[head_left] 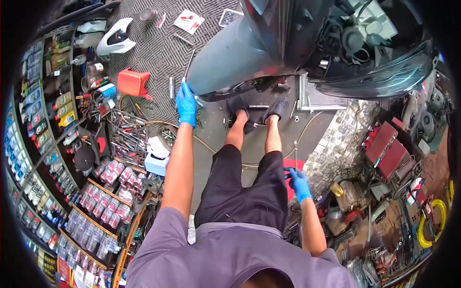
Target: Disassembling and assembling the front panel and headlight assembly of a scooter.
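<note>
- You can read no word, number or brand anywhere in view.
- On your left, the blue bottles (33,97) seem to carry labels, too small for you to make out.
- Beside them, any print on the yellow bottle (67,118) is blurred.
- Your rows of red-and-white packs (103,206) show no legible lettering.
- Ahead of you, the white square sheet (185,24) shows red patches, unreadable as text.
</note>
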`<state>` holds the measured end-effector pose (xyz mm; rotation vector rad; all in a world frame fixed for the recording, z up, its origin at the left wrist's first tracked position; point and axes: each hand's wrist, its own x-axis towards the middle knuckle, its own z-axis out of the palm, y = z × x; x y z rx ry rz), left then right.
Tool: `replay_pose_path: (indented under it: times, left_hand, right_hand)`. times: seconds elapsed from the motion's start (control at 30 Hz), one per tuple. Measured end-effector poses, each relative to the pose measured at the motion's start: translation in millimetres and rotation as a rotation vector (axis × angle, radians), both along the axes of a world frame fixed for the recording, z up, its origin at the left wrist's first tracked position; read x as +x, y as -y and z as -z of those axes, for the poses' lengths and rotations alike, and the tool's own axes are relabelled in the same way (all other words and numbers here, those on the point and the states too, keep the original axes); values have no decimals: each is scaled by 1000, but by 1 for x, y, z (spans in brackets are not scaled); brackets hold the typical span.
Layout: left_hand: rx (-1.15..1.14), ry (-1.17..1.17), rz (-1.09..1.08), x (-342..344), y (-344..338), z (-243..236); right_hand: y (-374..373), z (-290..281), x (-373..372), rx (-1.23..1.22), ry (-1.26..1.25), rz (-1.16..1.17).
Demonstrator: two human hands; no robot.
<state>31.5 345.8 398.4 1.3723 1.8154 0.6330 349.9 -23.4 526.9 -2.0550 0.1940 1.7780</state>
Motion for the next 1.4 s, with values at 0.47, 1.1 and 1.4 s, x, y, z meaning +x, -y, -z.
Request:
replay_pose_path:
  times: [0.47, 1.1, 1.4]
  left_hand:
    - [-693, -145, 412, -29, 212, 69]
    - [-582, 84, 550, 114, 432, 11]
    - [-728, -107, 527, -4, 388, 153]
  right_hand:
    - [75, -29, 20, -103, 8, 101]
    - [190, 56, 22, -155, -365, 201]
    - [184, 179, -58, -120, -90, 5]
